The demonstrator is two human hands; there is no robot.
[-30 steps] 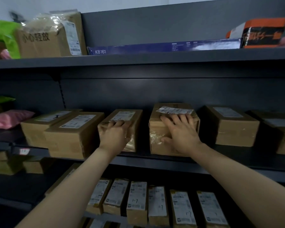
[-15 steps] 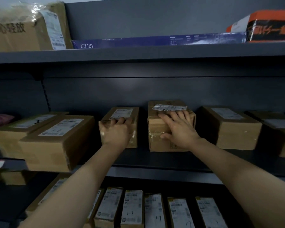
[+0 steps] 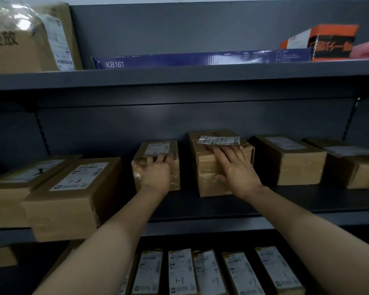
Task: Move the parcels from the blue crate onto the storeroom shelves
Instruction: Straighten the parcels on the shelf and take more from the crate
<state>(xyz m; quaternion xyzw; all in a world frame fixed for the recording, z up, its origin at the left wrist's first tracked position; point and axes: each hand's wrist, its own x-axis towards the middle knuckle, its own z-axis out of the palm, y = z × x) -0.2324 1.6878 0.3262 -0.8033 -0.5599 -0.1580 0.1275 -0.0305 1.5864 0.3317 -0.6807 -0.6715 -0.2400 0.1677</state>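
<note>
Two brown cardboard parcels stand side by side on the middle shelf (image 3: pixel 222 209). My left hand (image 3: pixel 156 174) grips the front top edge of the smaller parcel (image 3: pixel 168 150), its fingers curled over the top by the white label. My right hand (image 3: pixel 235 168) lies flat against the front and top of the taller parcel (image 3: pixel 205 167), fingers straight, their tips reaching the loose white label on its top. The blue crate is out of view.
More labelled parcels sit left (image 3: pixel 73 194) and right (image 3: pixel 290 158) on the same shelf. A row of narrow labelled boxes (image 3: pixel 181 271) fills the shelf below. Above lie a long blue KB161 box (image 3: pixel 200 59), an orange box (image 3: pixel 328 42) and a wrapped carton (image 3: pixel 26 39).
Both parcels have slid deeper onto the shelf under my hands, and my arms reach further in. The view has shifted right and closer.
</note>
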